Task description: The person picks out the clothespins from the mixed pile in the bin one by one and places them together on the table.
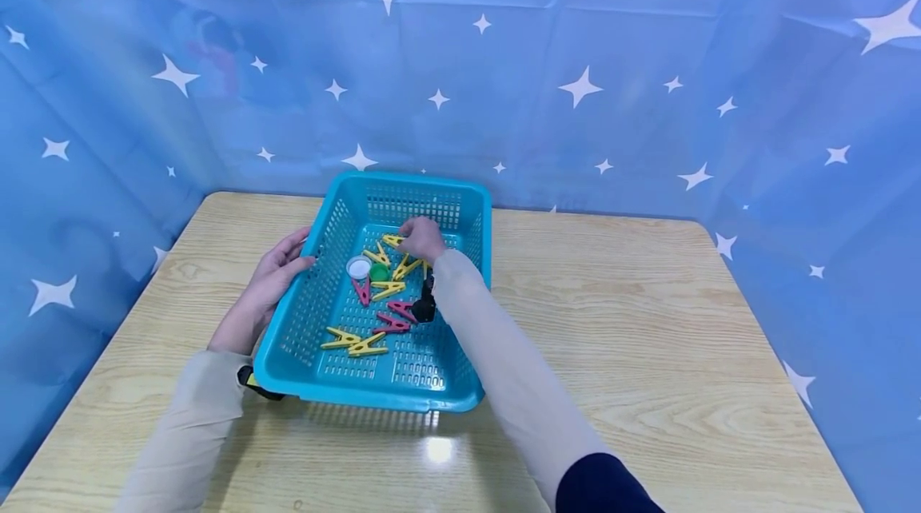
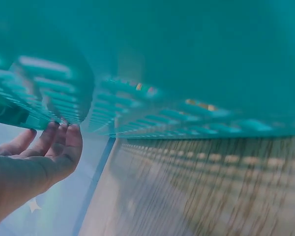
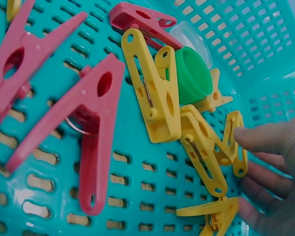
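A teal plastic basket (image 1: 374, 401) with slotted walls holds yellow and pink clothespins. My left hand (image 1: 277, 277) grips its left rim, with the thumb over the edge and the fingers outside; the left wrist view shows those fingertips (image 2: 73, 135) under the rim. Inside the far half, my right hand (image 1: 424, 240) reaches down among the yellow clothespins. Its thumb tip lies against a yellow clothespin (image 3: 233, 145), and the other fingers extend close beside it. Another yellow clothespin (image 3: 214, 214) lies right by the lower fingers. Nearer the right wrist camera is a pink clothespin (image 3: 103, 123).
A green cap (image 1: 379, 272) and a white, clear-rimmed cap (image 1: 358, 268) lie mid-basket. Two yellow clothespins (image 1: 367, 346) rest near the front. The basket is over a wooden table (image 1: 612, 321), with a blue starry curtain (image 1: 504, 57) behind and at the sides.
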Demonstrator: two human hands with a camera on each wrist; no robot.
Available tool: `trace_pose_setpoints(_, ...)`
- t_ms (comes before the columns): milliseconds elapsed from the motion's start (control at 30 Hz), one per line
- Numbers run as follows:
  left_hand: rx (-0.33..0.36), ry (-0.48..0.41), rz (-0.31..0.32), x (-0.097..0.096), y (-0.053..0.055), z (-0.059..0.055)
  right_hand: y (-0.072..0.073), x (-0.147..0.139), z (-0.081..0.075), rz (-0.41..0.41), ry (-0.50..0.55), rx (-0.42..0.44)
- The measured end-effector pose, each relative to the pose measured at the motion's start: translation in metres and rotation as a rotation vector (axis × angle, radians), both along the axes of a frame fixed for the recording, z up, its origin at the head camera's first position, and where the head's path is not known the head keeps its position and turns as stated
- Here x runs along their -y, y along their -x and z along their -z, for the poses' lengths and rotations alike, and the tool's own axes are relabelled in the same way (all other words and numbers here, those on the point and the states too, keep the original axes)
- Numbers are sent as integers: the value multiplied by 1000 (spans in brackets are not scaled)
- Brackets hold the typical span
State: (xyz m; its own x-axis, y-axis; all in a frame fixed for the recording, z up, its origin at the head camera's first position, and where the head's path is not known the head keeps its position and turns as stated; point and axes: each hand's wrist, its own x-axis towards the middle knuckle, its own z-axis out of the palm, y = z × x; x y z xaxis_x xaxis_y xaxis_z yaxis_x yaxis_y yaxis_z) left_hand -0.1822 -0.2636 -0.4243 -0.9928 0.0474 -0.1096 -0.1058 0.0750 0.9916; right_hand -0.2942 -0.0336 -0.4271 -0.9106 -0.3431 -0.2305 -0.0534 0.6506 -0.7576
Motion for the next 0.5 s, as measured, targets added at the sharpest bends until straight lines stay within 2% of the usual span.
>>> trace_pose_setpoints(500,4,-28,-11,-1,-1,-2,11,3,11,-9,-99,-2)
